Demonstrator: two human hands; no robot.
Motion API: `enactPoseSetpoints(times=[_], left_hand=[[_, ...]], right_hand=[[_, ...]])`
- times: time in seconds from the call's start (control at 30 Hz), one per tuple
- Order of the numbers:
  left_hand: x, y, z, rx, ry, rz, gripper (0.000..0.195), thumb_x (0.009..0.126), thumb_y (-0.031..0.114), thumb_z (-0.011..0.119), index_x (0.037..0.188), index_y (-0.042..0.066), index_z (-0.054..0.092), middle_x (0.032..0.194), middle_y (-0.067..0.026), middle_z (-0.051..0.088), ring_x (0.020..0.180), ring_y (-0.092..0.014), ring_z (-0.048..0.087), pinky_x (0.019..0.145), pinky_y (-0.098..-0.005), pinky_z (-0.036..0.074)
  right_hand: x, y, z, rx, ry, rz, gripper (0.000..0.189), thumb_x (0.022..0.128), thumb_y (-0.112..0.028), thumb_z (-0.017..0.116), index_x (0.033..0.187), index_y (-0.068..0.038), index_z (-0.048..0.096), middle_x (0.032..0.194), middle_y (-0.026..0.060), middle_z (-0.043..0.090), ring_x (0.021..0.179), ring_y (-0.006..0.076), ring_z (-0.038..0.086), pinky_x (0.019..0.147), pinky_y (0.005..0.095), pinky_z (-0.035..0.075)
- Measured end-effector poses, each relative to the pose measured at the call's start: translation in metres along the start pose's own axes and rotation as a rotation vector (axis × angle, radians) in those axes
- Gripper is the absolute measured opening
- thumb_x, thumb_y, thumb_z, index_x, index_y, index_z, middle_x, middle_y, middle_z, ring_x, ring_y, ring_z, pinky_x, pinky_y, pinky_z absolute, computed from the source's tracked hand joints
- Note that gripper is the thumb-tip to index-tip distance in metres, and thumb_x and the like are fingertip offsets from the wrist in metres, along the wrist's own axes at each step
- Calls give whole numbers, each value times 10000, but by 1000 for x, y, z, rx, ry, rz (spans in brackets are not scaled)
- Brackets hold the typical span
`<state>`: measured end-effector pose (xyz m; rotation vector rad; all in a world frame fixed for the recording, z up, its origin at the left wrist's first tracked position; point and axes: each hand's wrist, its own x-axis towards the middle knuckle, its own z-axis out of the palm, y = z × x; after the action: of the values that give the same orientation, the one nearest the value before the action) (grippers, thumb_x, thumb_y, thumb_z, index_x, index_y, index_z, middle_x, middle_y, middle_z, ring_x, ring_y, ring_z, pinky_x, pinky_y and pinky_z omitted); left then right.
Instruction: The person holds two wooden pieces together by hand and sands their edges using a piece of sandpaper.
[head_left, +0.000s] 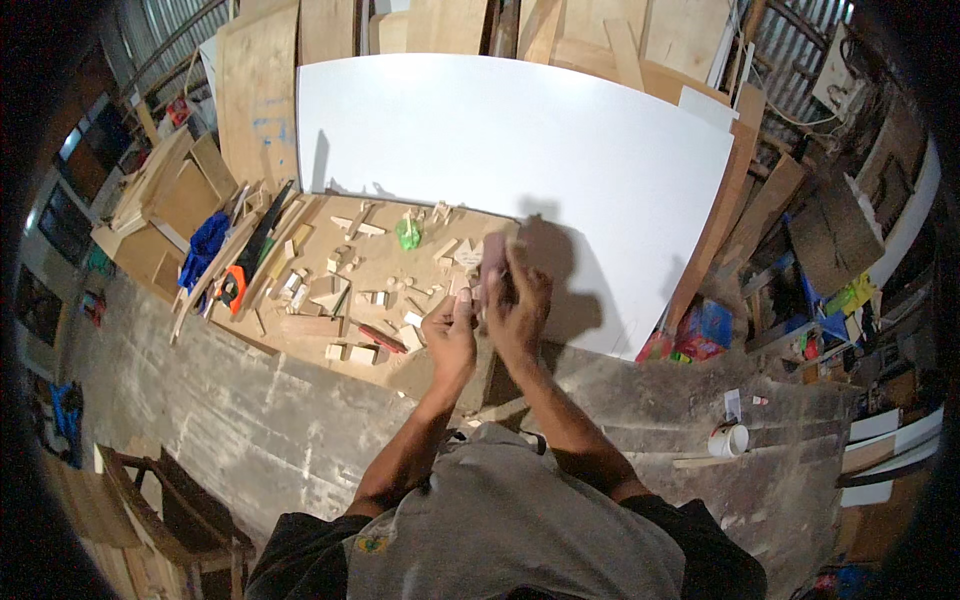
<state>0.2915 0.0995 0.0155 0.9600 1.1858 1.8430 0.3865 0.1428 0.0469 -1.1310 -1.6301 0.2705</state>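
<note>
In the head view my left hand (451, 334) pinches a small pale wooden piece (458, 283) between thumb and fingertips, and the fingers hide much of it. My right hand (523, 307) grips a flat purplish-brown piece (493, 251), perhaps sandpaper; it is blurred. Both hands are close together above the right end of a low wooden worktop (300, 259). On the worktop, left of my hands, lie a red slim tool (382, 338), a wooden toy airplane (360, 221), a green object (409, 234) and several small wooden blocks (364, 355).
A handsaw (235, 289) with an orange handle leans among wood strips at the worktop's left end. Behind stands a large white panel (480, 135), with plywood boards (259, 112) around it. A white bucket (727, 441) rests on the concrete floor (225, 420) at right.
</note>
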Motion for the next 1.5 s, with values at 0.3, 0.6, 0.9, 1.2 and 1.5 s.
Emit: enactPoseSetpoints(times=[0.3,0.6,0.9,1.2,1.5], left_hand=[[1,8,-1,-183,8,-80,214,984,162,597,987,-26,700,783,12,640,603,-42,469,534,-209,356],[5,19,13,-332,22,-212,196,984,171,591,982,-7,674,835,-16,657,696,-78,564,599,-232,456],[14,10,2,-523,-184,-213,191,994,116,545,1160,22,542,965,-81,666,844,-146,653,707,-290,549],[18,-2,-9,-575,-159,-273,263,947,-41,551,1200,30,555,1180,-63,631,988,-115,631,856,-249,538],[10,23,-12,6,-299,-87,171,943,10,604,1105,-4,656,956,-32,702,848,-85,619,777,-244,491]], right_hand=[[-8,-23,-13,-30,-50,-60,451,926,-240,620,1314,-14,580,995,207,629,929,352,551,848,438,428],[-10,2,-3,-127,50,-141,457,960,-293,591,1337,-36,573,1113,225,618,1049,344,524,963,439,393],[11,8,-37,552,-182,446,500,923,-326,656,1279,21,601,1244,206,628,1204,286,560,1049,382,397],[-13,-3,-28,487,-236,390,501,927,-300,646,1276,55,587,1235,184,637,1103,243,609,987,355,438],[-3,-5,-31,632,-318,628,496,930,-343,644,1259,26,612,1072,152,669,973,215,614,914,325,463]])
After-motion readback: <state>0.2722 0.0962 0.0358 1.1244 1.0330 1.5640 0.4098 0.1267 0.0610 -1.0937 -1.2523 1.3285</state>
